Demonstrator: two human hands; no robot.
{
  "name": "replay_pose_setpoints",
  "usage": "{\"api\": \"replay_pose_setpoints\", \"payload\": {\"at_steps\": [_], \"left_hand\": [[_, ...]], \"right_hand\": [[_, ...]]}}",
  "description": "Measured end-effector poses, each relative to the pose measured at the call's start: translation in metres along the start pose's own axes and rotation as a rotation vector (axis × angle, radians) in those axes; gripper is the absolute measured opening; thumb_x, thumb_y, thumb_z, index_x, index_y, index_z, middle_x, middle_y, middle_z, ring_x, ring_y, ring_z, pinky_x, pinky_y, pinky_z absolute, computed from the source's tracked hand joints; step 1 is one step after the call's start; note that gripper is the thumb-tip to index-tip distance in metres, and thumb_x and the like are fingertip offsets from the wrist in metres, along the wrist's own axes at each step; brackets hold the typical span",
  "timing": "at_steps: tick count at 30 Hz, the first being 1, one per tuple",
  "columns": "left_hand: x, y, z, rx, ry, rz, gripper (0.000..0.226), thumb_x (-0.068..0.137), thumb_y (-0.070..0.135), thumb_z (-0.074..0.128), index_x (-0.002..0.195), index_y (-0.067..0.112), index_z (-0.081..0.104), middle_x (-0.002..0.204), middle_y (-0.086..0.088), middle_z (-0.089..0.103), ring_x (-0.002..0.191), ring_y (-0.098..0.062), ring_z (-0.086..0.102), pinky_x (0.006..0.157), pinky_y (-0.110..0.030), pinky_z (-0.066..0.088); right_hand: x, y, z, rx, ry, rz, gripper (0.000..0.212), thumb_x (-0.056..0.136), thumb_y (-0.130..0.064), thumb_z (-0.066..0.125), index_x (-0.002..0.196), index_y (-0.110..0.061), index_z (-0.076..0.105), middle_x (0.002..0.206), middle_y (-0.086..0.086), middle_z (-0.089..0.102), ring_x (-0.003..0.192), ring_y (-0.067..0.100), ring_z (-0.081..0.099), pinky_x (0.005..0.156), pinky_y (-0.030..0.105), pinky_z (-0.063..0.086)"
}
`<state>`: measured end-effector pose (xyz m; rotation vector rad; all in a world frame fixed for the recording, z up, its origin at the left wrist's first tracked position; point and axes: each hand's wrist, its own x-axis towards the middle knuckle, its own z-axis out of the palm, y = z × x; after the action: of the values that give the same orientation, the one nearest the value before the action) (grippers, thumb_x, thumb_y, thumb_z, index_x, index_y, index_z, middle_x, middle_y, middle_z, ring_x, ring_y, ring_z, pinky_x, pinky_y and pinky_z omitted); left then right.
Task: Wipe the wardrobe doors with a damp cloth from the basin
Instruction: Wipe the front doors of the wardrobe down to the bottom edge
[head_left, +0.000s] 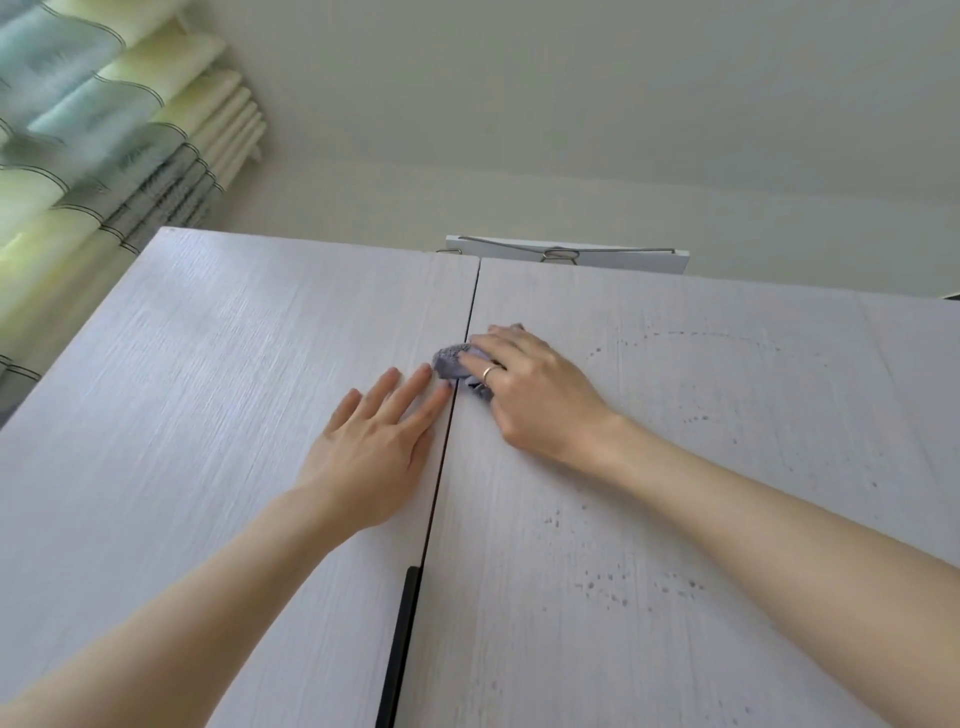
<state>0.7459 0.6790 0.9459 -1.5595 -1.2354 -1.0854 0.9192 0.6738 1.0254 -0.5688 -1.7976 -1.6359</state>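
The cloth (457, 364) sits bunched under my right hand (530, 395), whose grip presses it onto the right door (675, 467) near the top of its inner edge, while my left hand (374, 441) lies flat and released on the left door (182, 415); I'm mid-wipe, and judge the next stroke should run down that edge.

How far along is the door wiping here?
Done: the right door shows arcs of droplets, so it looks wiped. In hand: the right hand presses the cloth by the gap between doors; the left hand lies flat on the left door. Left: that door shows no droplets.
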Motion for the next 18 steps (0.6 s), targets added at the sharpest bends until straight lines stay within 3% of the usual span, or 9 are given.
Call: {"api": "replay_pose_setpoints", "payload": {"at_steps": [3, 6, 12, 18], "left_hand": [[0.000, -0.001, -0.002, -0.016, -0.017, 0.010, 0.051, 0.101, 0.037, 0.010, 0.148, 0.037, -0.010, 0.157, 0.013, -0.014, 0.145, -0.013, -0.010, 0.117, -0.035, 0.000], [-0.001, -0.005, -0.003, -0.032, -0.035, 0.012, 0.051, 0.101, 0.038, 0.011, 0.148, 0.038, -0.010, 0.156, 0.015, -0.015, 0.145, -0.012, -0.012, 0.116, -0.034, -0.001], [-0.002, -0.008, -0.001, -0.110, -0.053, -0.022, 0.050, 0.102, 0.034, 0.012, 0.146, 0.041, -0.010, 0.155, 0.018, -0.018, 0.143, -0.010, -0.017, 0.115, -0.033, -0.008], [0.001, 0.003, 0.005, -0.221, -0.010, -0.091, 0.051, 0.102, 0.026, 0.016, 0.147, 0.044, -0.002, 0.155, 0.020, -0.012, 0.143, -0.008, -0.015, 0.115, -0.034, -0.010]], "right_hand": [[0.038, 0.029, -0.005, -0.038, -0.046, 0.137, 0.048, 0.092, -0.006, 0.040, 0.139, -0.012, 0.041, 0.146, 0.008, 0.038, 0.137, 0.025, 0.028, 0.113, 0.031, 0.017], [0.078, 0.052, -0.010, -0.006, -0.061, 0.317, 0.050, 0.092, -0.005, 0.038, 0.140, -0.017, 0.041, 0.138, 0.008, 0.042, 0.131, 0.026, 0.031, 0.108, 0.029, 0.023], [0.050, 0.057, -0.006, -0.062, -0.026, 0.247, 0.053, 0.090, -0.002, 0.040, 0.138, -0.022, 0.043, 0.144, 0.006, 0.035, 0.135, 0.024, 0.025, 0.109, 0.031, 0.020], [-0.005, 0.122, -0.039, -0.083, -0.036, 0.639, 0.052, 0.088, -0.001, 0.039, 0.137, -0.018, 0.044, 0.138, 0.010, 0.040, 0.132, 0.029, 0.027, 0.105, 0.033, 0.028]]}}
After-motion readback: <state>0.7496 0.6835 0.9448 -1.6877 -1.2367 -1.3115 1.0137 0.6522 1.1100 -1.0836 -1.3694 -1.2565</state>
